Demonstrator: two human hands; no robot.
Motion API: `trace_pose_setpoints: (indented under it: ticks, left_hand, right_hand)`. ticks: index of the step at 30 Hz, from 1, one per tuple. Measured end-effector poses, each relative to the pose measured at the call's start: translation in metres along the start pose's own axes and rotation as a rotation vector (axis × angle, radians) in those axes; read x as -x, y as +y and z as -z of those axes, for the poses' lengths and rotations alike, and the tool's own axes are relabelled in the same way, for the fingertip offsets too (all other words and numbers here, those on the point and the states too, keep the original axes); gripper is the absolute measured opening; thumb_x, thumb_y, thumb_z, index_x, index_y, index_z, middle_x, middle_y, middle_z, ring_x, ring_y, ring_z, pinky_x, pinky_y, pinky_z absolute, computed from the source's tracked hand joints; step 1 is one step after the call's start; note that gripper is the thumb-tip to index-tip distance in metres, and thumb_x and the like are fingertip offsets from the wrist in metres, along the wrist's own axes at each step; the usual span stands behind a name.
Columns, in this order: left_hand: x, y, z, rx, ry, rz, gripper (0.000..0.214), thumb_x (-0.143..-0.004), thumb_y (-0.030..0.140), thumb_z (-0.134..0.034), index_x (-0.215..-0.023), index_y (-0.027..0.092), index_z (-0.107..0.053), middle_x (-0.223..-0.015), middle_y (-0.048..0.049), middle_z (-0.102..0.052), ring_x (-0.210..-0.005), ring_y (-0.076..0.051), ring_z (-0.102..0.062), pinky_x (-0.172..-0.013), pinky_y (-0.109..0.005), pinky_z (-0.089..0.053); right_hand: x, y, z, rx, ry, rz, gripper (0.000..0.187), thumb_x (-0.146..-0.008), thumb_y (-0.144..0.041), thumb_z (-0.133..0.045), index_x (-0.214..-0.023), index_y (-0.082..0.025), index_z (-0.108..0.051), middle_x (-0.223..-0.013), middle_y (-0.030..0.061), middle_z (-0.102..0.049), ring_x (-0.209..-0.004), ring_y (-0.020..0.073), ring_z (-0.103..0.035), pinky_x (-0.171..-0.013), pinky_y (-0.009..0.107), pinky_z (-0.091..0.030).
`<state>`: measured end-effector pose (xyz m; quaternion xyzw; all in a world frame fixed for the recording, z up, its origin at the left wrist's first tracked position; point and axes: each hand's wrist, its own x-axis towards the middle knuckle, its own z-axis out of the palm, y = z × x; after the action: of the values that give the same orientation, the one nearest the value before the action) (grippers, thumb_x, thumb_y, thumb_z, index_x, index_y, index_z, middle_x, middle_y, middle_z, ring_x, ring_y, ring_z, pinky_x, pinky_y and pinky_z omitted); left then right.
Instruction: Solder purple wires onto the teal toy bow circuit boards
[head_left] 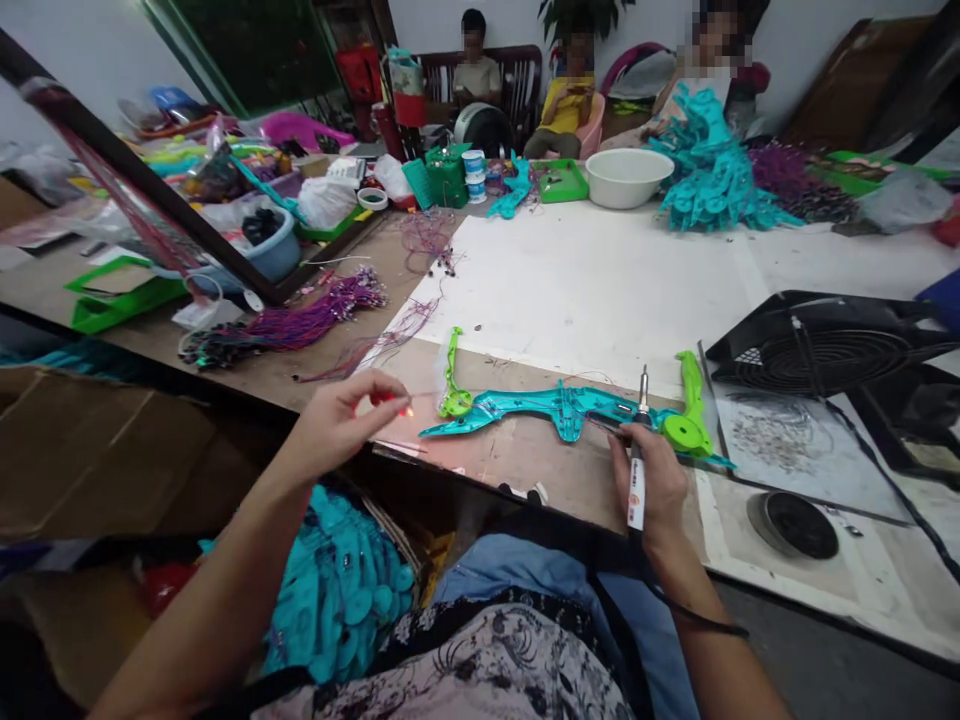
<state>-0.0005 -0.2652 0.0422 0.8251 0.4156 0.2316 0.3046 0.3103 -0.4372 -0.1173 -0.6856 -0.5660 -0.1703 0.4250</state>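
Gripping a soldering iron [637, 490] in the right hand [661, 480], curled closed around the white handle, with metal tip upward; bearing dark script and an orange-red mark on that handle, too small to read; pinching a thin wire [424, 395] between thumb and fingertips of the left hand [356, 415], with a small red light [409, 410] glowing there; seeing a long turquoise frame [517, 403] lying on the brown tabletop [510, 460] near its front edge, mostly between the hands and passing behind the right one; slim, with a cross-shaped middle and pointed ends; carrying a lime-green arm [688, 432] near each end, disc-shaped at the base and reaching toward the far side; noting white tubs [475, 175] with blue labels, unreadable.
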Motion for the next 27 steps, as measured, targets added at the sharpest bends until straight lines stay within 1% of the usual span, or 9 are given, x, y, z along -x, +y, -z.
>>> trace_pose_setpoints:
  ticks: [3,6,11,15,18,20,23,25,27]
  left_hand:
    - [-0.033,-0.025,0.004,-0.25,0.167,-0.196,0.02,-0.079,0.043,-0.062,-0.08,0.024,-0.067,-0.077,-0.0012,-0.064,-0.075,-0.019,-0.056,-0.071,-0.032,-0.044]
    - [-0.069,-0.051,0.001,-0.366,0.205,-0.332,0.028,-0.079,0.052,-0.059,-0.081,0.026,-0.067,-0.077,0.0006,-0.064,-0.08,-0.02,-0.054,-0.076,-0.033,-0.045]
    - [-0.121,-0.094,-0.01,-0.429,0.178,-0.387,0.04,-0.081,0.064,-0.049,-0.077,0.027,-0.065,-0.074,0.0042,-0.06,-0.082,-0.018,-0.051,-0.089,-0.035,-0.043]
    - [-0.132,-0.109,-0.028,-0.543,0.074,-0.402,0.046,-0.082,0.064,-0.045,-0.074,0.024,-0.066,-0.079,-0.0008,-0.065,-0.081,-0.021,-0.053,-0.089,-0.042,-0.044]
    - [-0.112,-0.079,-0.059,-0.584,0.117,-0.384,0.036,-0.083,0.049,-0.049,-0.095,0.02,-0.067,-0.108,-0.0099,-0.063,-0.103,-0.03,-0.053,-0.095,-0.051,-0.039]
    - [-0.09,-0.041,-0.09,-0.471,0.029,-0.427,0.031,-0.085,0.037,-0.05,-0.107,0.019,-0.063,-0.118,-0.0124,-0.06,-0.112,-0.029,-0.051,-0.1,-0.048,-0.038]
    - [-0.056,0.015,-0.143,-0.138,-0.201,-0.491,0.03,-0.087,0.03,-0.052,-0.116,0.023,-0.058,-0.117,-0.008,-0.063,-0.113,-0.024,-0.053,-0.101,-0.043,-0.039]
    - [-0.042,0.038,-0.174,-0.005,-0.193,-0.45,0.03,-0.088,0.03,-0.054,-0.117,0.022,-0.057,-0.114,-0.0082,-0.065,-0.11,-0.024,-0.053,-0.098,-0.043,-0.041]
    - [-0.035,0.047,-0.198,0.054,-0.184,-0.399,0.028,-0.087,0.029,-0.056,-0.114,0.022,-0.059,-0.113,-0.0081,-0.066,-0.11,-0.025,-0.053,-0.097,-0.044,-0.04]
  right_hand:
    - [0.003,-0.004,0.0,-0.035,-0.006,0.002,0.021,-0.087,-0.017,-0.057,-0.108,-0.019,-0.058,-0.085,0.0042,-0.064,-0.076,0.0172,-0.06,-0.071,0.03,-0.049]
    - [0.007,-0.007,-0.002,-0.053,-0.043,-0.016,0.021,-0.09,-0.016,-0.053,-0.11,-0.02,-0.057,-0.084,0.0041,-0.064,-0.074,0.0168,-0.058,-0.069,0.029,-0.049]
    - [0.005,-0.008,-0.006,-0.08,-0.095,-0.057,0.025,-0.091,-0.015,-0.049,-0.115,-0.02,-0.056,-0.088,0.0055,-0.064,-0.076,0.0177,-0.058,-0.071,0.032,-0.049]
    - [0.003,-0.012,-0.006,-0.115,-0.009,-0.082,0.026,-0.09,-0.014,-0.051,-0.115,-0.022,-0.053,-0.089,0.0049,-0.064,-0.079,0.0175,-0.061,-0.072,0.032,-0.052]
    - [0.003,-0.019,-0.007,-0.149,0.073,-0.165,0.027,-0.088,-0.016,-0.055,-0.115,-0.022,-0.051,-0.092,0.0047,-0.064,-0.081,0.0165,-0.063,-0.073,0.031,-0.054]
    - [0.004,-0.024,-0.008,-0.134,0.109,-0.202,0.029,-0.087,-0.017,-0.059,-0.114,-0.023,-0.049,-0.093,0.0043,-0.064,-0.079,0.016,-0.064,-0.071,0.03,-0.055]
    - [0.003,-0.03,-0.008,-0.092,0.138,-0.21,0.032,-0.086,-0.018,-0.062,-0.114,-0.023,-0.047,-0.09,0.0036,-0.064,-0.078,0.0162,-0.065,-0.069,0.029,-0.056]
    - [0.002,-0.031,-0.008,-0.084,0.136,-0.2,0.033,-0.085,-0.018,-0.063,-0.114,-0.022,-0.047,-0.09,0.0039,-0.064,-0.079,0.0162,-0.065,-0.069,0.029,-0.056]
    - [0.003,-0.031,-0.007,-0.089,0.13,-0.188,0.032,-0.085,-0.017,-0.062,-0.114,-0.022,-0.047,-0.09,0.0041,-0.064,-0.08,0.0164,-0.065,-0.069,0.029,-0.056]
